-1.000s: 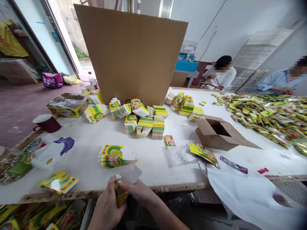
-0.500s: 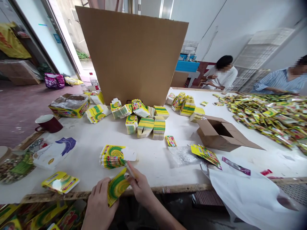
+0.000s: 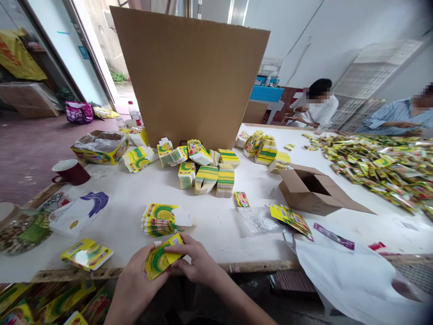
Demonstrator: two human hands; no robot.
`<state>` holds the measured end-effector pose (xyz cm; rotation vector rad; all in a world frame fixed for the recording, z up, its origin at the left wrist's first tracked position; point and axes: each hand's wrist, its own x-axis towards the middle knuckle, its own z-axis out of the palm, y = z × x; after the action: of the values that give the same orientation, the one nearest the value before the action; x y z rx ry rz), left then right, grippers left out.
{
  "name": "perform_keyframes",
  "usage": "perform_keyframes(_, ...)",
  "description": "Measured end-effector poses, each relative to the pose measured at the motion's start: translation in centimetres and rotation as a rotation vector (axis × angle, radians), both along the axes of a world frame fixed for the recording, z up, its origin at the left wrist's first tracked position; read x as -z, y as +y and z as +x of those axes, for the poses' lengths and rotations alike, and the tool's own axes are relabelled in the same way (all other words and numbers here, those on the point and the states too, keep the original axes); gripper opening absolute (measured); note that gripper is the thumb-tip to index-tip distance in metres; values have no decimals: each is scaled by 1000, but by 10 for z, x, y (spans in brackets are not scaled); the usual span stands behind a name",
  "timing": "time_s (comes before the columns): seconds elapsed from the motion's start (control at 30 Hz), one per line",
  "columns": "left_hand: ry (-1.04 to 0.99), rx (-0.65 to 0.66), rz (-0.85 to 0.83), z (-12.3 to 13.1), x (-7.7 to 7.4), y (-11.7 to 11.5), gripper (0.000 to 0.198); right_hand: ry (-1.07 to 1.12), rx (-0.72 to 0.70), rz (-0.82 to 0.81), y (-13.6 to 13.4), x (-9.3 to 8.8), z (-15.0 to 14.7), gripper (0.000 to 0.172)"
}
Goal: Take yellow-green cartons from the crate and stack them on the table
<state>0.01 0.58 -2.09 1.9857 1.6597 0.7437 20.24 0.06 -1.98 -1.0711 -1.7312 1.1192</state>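
Note:
A small yellow and green carton (image 3: 161,258) sits between both hands at the near edge of the white table (image 3: 216,225). My left hand (image 3: 135,282) grips its lower left side. My right hand (image 3: 196,262) presses on its upper right corner with fingers and thumb. Just beyond the hands lies a stack of flat carton blanks (image 3: 160,220) with a white flap showing.
A tall cardboard sheet (image 3: 189,76) stands at the back with bundles of blanks (image 3: 206,174) before it. An open brown box (image 3: 313,189), a sachet heap (image 3: 382,167), a red mug (image 3: 71,172) and a white bag (image 3: 355,275) lie around. Two people sit far right.
The carton's white flap, open a second ago, is folded in; the carton now lies printed side up, and both hands have risen to the table edge.

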Motion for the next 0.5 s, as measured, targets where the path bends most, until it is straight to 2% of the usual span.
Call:
perform_keyframes(0.07, 4, 11, -27, 1, -3, -1, 54, 44, 9, -29, -3, 3, -1, 32)
perform_keyframes(0.17, 2, 61, -98, 0, -8, -5, 54, 51, -113, -78, -5, 3, 7, 25)
perform_keyframes(0.27, -6, 60, -98, 0, -11, -8, 53, -12, -181, -74, -4, -2, 14, 30)
perform_keyframes(0.37, -3, 34, -94, 0, -13, -7, 55, -64, -140, -41, -5, -5, 10, 37)
perform_keyframes(0.5, 18, 23, -118, -2, -16, -5, 56, -115, -76, -39, -4, -5, -1, 26)
